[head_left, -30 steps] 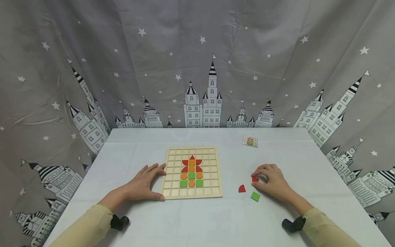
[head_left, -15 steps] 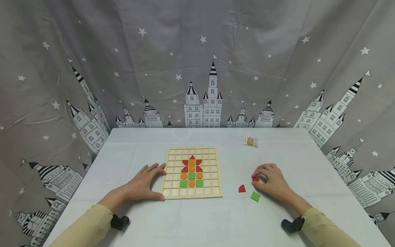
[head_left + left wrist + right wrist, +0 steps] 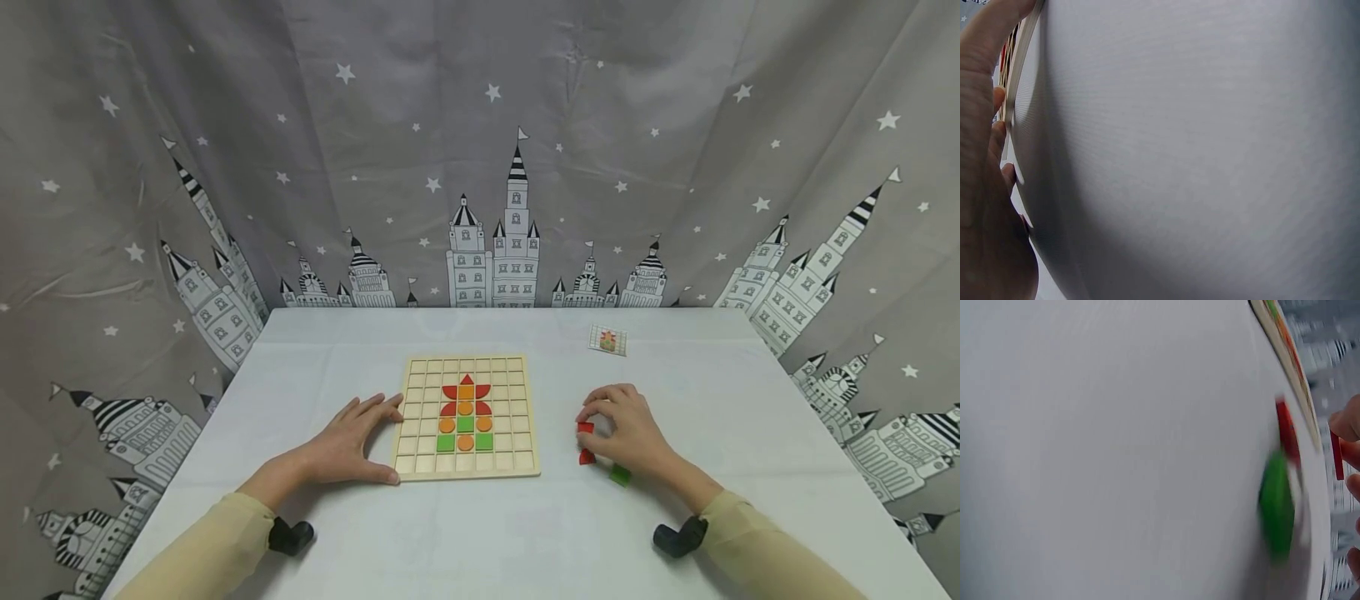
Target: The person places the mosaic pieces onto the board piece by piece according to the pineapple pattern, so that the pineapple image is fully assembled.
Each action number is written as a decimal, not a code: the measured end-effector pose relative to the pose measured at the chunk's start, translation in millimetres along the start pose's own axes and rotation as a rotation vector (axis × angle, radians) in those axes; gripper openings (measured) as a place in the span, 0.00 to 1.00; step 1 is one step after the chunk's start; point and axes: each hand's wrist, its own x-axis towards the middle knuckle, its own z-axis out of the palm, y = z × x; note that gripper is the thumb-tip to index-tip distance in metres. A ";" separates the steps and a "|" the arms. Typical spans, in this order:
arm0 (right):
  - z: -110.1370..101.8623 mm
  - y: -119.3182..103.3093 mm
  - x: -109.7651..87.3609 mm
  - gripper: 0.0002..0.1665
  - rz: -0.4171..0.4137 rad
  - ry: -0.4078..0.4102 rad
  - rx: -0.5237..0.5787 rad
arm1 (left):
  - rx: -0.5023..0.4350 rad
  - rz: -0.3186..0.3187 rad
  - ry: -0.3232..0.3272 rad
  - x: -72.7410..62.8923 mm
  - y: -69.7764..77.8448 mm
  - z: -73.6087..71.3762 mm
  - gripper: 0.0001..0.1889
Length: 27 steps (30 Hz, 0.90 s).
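My left hand (image 3: 348, 446) lies at the left side of a wooden grid board (image 3: 517, 454), thumb and fingertips touching its edge. The left wrist view shows the fingers along the board's rim (image 3: 1022, 56). Orange, red and green tiles form a pattern on the board. To the right of it, my right hand (image 3: 626, 429) pinches a red, square-looking tile (image 3: 585, 427) between thumb and fingers; in the right wrist view this tile (image 3: 1337, 456) shows edge-on, off the cloth. Below the hand lie a red quarter-circle tile (image 3: 587, 457) and a green square tile (image 3: 620, 476), partly covered.
A small pattern card (image 3: 608, 340) lies at the back right of the white-covered table (image 3: 480, 542). Behind the table hangs a grey curtain (image 3: 390, 100) printed with castles and stars.
My right hand has lifted the red tile and moved left with it, passing above the quarter-circle and green tiles. My left hand has stayed at the board.
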 end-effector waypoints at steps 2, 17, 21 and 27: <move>6.9 -13.1 5.8 0.09 -0.020 -0.012 0.018 | 0.001 -0.002 -0.003 0.0 0.1 0.1 0.47; 65.6 -84.7 28.6 0.08 -0.264 -0.105 0.105 | -0.006 -0.004 -0.003 -0.6 1.0 -0.5 0.48; 71.1 -93.8 31.2 0.08 -0.296 -0.106 0.090 | -0.012 0.001 0.000 -0.8 1.8 -2.1 0.47; 75.3 -99.2 32.8 0.07 -0.305 -0.103 0.074 | -0.018 0.022 0.003 -1.3 2.2 -3.6 0.47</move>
